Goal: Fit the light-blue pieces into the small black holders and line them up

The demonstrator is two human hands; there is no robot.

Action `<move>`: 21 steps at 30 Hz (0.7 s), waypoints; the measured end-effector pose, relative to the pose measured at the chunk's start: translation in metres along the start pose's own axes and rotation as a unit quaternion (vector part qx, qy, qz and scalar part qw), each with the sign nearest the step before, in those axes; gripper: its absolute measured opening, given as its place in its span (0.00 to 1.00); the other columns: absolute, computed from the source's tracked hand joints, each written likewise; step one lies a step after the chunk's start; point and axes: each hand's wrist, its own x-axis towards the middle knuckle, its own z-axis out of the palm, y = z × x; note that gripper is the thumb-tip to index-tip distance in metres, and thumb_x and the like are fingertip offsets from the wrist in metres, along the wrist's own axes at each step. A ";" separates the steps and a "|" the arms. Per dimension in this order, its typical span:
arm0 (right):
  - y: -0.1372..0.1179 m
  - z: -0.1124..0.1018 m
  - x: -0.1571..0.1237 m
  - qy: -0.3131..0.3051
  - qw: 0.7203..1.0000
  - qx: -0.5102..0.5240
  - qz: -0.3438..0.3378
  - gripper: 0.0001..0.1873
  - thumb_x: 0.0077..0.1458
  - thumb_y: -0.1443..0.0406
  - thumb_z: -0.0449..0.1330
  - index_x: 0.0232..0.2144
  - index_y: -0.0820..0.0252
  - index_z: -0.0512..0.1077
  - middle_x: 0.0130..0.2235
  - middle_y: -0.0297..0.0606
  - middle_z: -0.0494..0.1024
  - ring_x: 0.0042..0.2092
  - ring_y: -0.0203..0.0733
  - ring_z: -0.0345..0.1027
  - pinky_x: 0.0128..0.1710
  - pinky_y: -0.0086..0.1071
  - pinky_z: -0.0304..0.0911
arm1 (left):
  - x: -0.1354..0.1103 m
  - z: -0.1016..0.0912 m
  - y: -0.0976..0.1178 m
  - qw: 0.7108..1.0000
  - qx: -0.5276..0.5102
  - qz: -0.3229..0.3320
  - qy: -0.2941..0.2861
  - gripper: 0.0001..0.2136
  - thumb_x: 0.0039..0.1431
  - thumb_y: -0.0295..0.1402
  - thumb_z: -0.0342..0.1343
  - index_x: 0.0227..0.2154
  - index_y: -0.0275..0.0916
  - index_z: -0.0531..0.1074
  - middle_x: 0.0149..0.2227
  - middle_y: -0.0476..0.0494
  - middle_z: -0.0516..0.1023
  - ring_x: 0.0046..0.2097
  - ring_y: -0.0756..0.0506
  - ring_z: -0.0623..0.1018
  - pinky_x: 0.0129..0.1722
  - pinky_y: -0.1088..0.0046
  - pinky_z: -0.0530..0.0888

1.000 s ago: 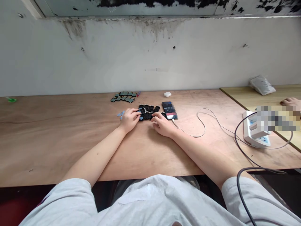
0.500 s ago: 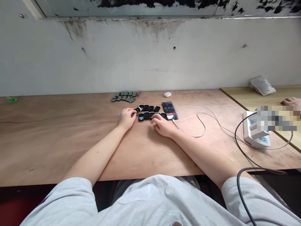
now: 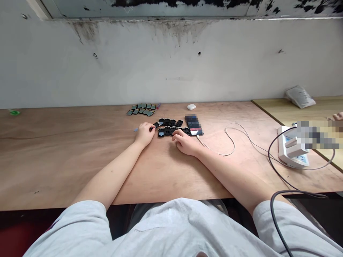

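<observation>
- Near the bench's (image 3: 66,153) far-left corner lies a small green item (image 3: 14,112), too blurred to read.
- A pale blue scrap (image 3: 135,130) shows just beside the left hand (image 3: 145,134), whose fingertips pinch a small black part (image 3: 156,125).
- Beyond that hand, close to the far edge, green-grey boards (image 3: 140,109) lie in two rows, a slim purplish tool (image 3: 158,106) by their right end; no marking is legible.
- Faint print (image 3: 148,229) on the person's white shirt (image 3: 184,228), below the near edge, is unreadable.
- Black pieces (image 3: 167,131) lie in two rows mid-bench, nearer the far edge than the near one; the front row's leftmost bears a blue-grey patch.
- The right hand (image 3: 183,141) rests its curled fingers at the front row; whether they grip a piece cannot be told.
- A white case (image 3: 191,106) sits near the far edge, behind a phone (image 3: 193,123) with a blurred-out screen and a white cable (image 3: 233,142) plugged in.
- By the bench's right edge stands a white power strip (image 3: 282,148), its lettering illegible.
- On the adjoining table (image 3: 273,107) are a whitish bag (image 3: 300,96) and, rightmost, another person's hand (image 3: 338,116).
</observation>
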 end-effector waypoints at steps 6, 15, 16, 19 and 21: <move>-0.001 -0.001 0.001 -0.008 1.000 0.001 0.001 0.20 0.53 0.78 0.51 0.45 0.58 0.71 0.55 0.47 0.69 0.49 0.44 0.69 0.49 0.38 0.68 | 0.002 -0.001 0.001 1.000 -0.009 -0.007 -0.013 0.07 0.62 0.32 0.57 0.36 0.41 0.80 0.42 0.39 0.81 0.47 0.37 0.77 0.52 0.55 0.74; -0.002 -0.002 0.001 -0.024 1.000 0.000 0.001 0.19 0.54 0.79 0.51 0.43 0.59 0.72 0.52 0.46 0.71 0.43 0.40 0.69 0.45 0.34 0.68 | 0.001 -0.002 0.004 1.000 -0.025 -0.002 -0.011 0.07 0.62 0.32 0.57 0.36 0.40 0.80 0.42 0.40 0.81 0.48 0.37 0.78 0.52 0.56 0.75; -0.002 -0.002 0.001 -0.026 1.000 -0.002 0.002 0.19 0.54 0.79 0.51 0.43 0.59 0.72 0.52 0.46 0.71 0.43 0.40 0.69 0.45 0.34 0.68 | 0.001 -0.002 0.003 1.000 -0.024 -0.002 -0.010 0.07 0.62 0.32 0.57 0.36 0.40 0.80 0.42 0.40 0.81 0.48 0.37 0.78 0.52 0.56 0.75; -0.001 -0.002 0.001 -0.031 0.999 -0.007 0.004 0.19 0.54 0.79 0.51 0.42 0.59 0.72 0.51 0.45 0.72 0.44 0.41 0.69 0.45 0.34 0.69 | 0.001 -0.001 0.001 1.000 -0.019 0.000 -0.009 0.07 0.61 0.32 0.57 0.36 0.40 0.80 0.42 0.40 0.81 0.47 0.37 0.78 0.52 0.57 0.75; -0.001 -0.001 0.001 -0.035 0.999 -0.009 0.003 0.19 0.53 0.79 0.51 0.42 0.58 0.72 0.51 0.45 0.72 0.44 0.42 0.70 0.45 0.34 0.69 | 0.002 0.000 0.000 1.000 -0.012 -0.003 -0.008 0.07 0.61 0.32 0.57 0.36 0.41 0.80 0.41 0.40 0.81 0.47 0.37 0.78 0.52 0.57 0.75</move>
